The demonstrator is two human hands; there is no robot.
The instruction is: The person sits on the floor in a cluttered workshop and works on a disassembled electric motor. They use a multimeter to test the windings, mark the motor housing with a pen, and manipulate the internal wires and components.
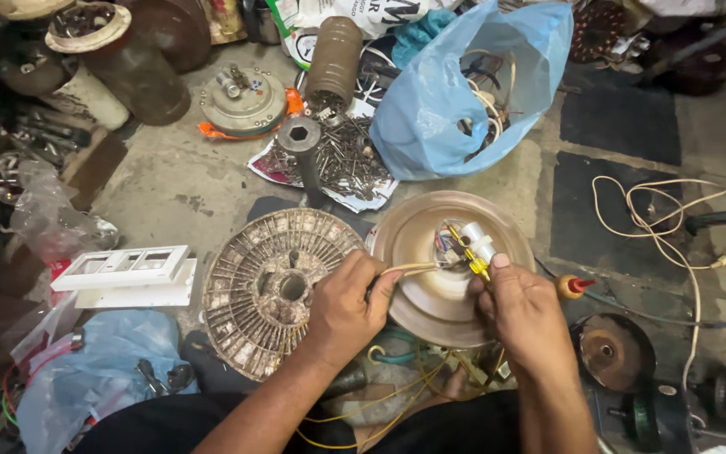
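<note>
1. A left hand (pixel 344 309) is seen low centre, fingers curled shut around a dark-handled tool (pixel 373 290); only a short piece of the tool shows by the thumb, and its tip is hidden.
2. A right hand (pixel 524 313) is seen just right of it, thumb and fingertips pinched on yellow wires (pixel 479 267) at the base of a small white cylindrical part (pixel 477 240).
3. The white part is held over the middle of a round brass-coloured motor cover (pixel 430 294), which is lying flat on the floor between the two hands.
4. More yellow wires (pixel 397 395) are trailed from under the cover down toward the person's lap.
5. A round stator with radial windings (pixel 270 286), dusty, is placed just left of the cover, touching or nearly touching it; the left wrist is partly laid across its lower right edge.
6. A small orange-tipped bottle (pixel 571 287) is seen just right of the right hand.
7. A white plastic switch frame (pixel 128 273) is set left of the stator.
8. A blue plastic bag (pixel 455 101) holding wire coils is seen top centre, well apart from the hands.
9. A pile of screws on paper (pixel 342 160) is seen above the stator, with a dark hex socket tool (pixel 302 143) stood in it.
10. A loose cream cable (pixel 657 219) is looped on the floor at right.
</note>
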